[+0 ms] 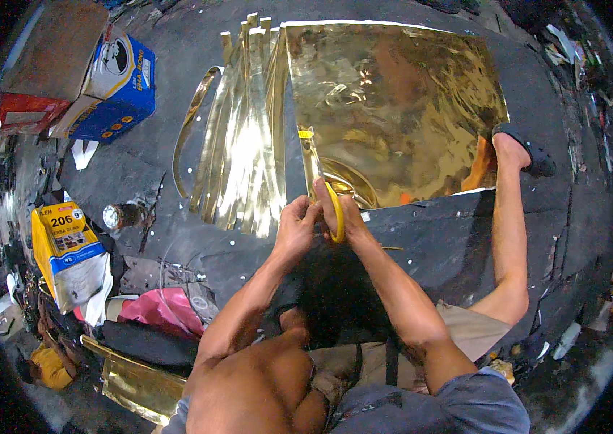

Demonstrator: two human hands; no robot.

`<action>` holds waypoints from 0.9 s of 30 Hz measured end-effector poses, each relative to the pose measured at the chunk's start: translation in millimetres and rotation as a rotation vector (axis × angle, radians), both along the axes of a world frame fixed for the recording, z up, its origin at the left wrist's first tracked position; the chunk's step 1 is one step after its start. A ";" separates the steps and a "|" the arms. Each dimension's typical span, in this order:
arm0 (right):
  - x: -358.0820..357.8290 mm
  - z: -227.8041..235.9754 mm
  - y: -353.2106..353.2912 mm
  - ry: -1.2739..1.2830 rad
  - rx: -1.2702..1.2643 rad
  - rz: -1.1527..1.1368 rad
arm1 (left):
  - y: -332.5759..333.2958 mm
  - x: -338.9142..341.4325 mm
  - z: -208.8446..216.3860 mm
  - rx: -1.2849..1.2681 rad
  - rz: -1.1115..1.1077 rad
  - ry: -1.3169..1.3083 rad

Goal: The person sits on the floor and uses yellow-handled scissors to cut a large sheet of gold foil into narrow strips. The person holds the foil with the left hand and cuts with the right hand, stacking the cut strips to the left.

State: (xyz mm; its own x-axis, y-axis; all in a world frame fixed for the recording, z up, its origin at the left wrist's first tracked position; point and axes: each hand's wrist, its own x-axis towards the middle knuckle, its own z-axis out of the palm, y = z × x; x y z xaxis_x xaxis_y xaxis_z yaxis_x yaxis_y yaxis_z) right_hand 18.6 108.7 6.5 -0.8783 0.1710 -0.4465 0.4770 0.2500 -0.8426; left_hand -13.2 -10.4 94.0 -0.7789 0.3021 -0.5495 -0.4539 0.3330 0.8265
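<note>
"Just below the middle of the frame, what have our hands got?"

"Our right hand (352, 218) is wrapped round the yellow handle of the scissors (340, 223), which point up the frame. Our left hand (297, 230) is close beside it, fingertips drawn together; what they pinch, if anything, we can't tell."

"And the gold sheet (408, 101)?"

"It lies on the dark ground (422, 246), from just beyond our hands up to the top of the frame, mostly right of centre."

"How do we expect it to handle?"

"Light, we'd judge, thin and bendy, since there's a curl near our right hand. Probably slick, and easily creased. We'd take it lightly by the near left edge, fingers flat, clear of the blades."

"How does it look to us?"

"Mirror-bright, with brown and dark patches, wrinkled glints towards its upper left and a white line along the far edge. To its left we see long strips (248, 101) of similar gold, bunched side by side, one bowed outward. At the upper left of the frame stands a blue and white box (122, 87)."
</note>
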 end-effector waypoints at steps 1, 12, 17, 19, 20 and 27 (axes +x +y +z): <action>-1.1 -2.4 1.0 0.026 0.029 0.022 | -0.2 -0.4 -3.7 -0.010 -0.003 -0.001; -13.6 10.8 1.6 0.116 0.029 0.008 | 0.9 -2.0 5.2 -0.002 0.036 -0.046; -0.8 33.6 9.0 -0.320 -0.246 -0.062 | 0.0 1.3 -7.9 0.117 0.066 -0.113; 17.2 45.2 5.7 -0.370 -0.453 -0.091 | -3.3 -3.6 -9.2 0.101 0.073 -0.218; 12.3 80.5 -1.7 -0.477 -0.456 -0.121 | -7.6 -2.4 -15.4 0.094 0.091 -0.208; 0.6 61.8 5.6 -0.224 -0.107 0.011 | -8.9 14.0 -35.8 0.121 0.110 -0.161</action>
State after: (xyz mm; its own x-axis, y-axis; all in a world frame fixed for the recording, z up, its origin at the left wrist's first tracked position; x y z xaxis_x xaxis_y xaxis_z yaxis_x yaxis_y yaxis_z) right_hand 19.2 114.3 68.3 -0.7565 0.1033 -0.6457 0.6531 0.1708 -0.7378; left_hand 0.8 -19.2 58.1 -0.7164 0.2913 -0.6339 -0.6110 0.1766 0.7717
